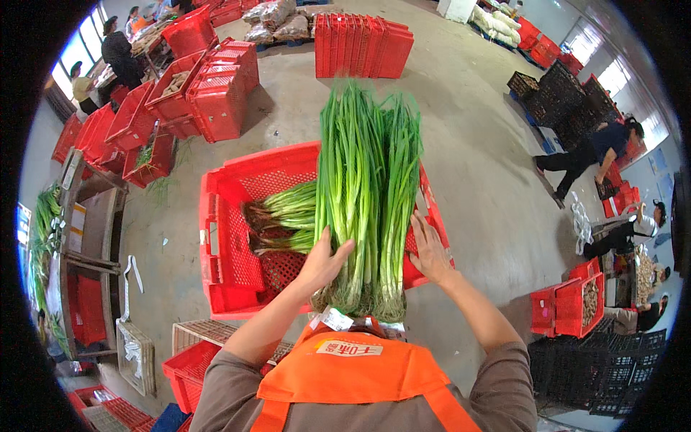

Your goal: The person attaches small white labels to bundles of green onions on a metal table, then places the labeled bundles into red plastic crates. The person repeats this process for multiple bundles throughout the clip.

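Observation:
Long bunches of green onions [351, 183] lie across a red perforated plastic crate [232, 281], their roots towards me and green tips pointing away. My left hand [326, 264] grips the left side of these bunches, its thumb over the pale stalks. At the other side, my right hand [432, 254] has its fingers apart, fingertips against the rightmost bunch [397, 227], near the crate's right wall. Inside the crate, more green onions [286, 210] lie sideways with brown roots to the left. A white tag [336, 319] shows near the roots, by my orange apron [351, 372].
Stacked red crates [361, 46] stand ahead, with more crates [216, 92] at front left. A wooden table [89, 259] is on the left. Beside my left elbow sits another red crate [186, 372]. Black crates [561, 102] and a bending person [594, 151] are at right.

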